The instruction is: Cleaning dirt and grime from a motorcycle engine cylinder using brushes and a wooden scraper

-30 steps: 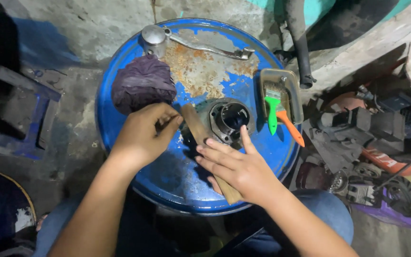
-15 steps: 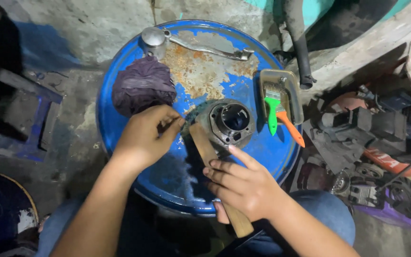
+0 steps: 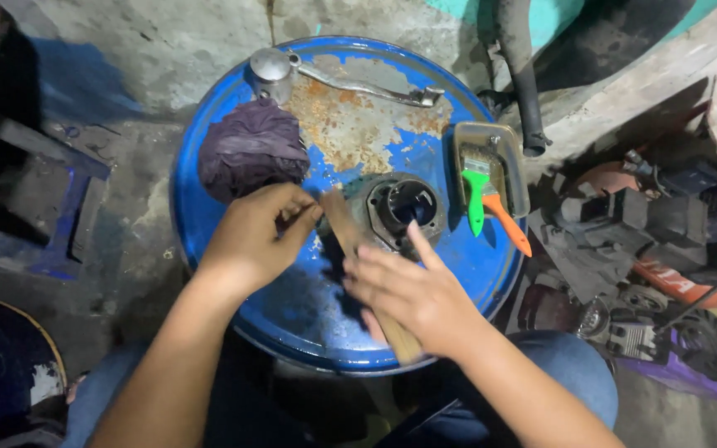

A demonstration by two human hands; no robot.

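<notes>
A round metal engine part (image 3: pixel 400 209) with a dark bore sits on the rusty blue drum lid (image 3: pixel 292 307). A flat wooden stick (image 3: pixel 343 228) lies on the lid just left of it, running toward me. My left hand (image 3: pixel 251 236) pinches the far end of the stick, fingers closed near the part's edge. My right hand (image 3: pixel 412 290) presses flat on the near half of the stick, fingers spread, index finger pointing at the metal part. The stick's near end pokes out under my right palm.
A dark purple rag (image 3: pixel 252 153) lies at the lid's left. A metal lever with a round head (image 3: pixel 350 81) rests at the far rim. A small tray (image 3: pixel 495 149) holds a green and orange brush (image 3: pixel 491 207). Engine parts (image 3: pixel 657 249) crowd the floor at right.
The stick has slid toward me along the lid, and my right hand moved back with it. My left hand stayed by the metal part.
</notes>
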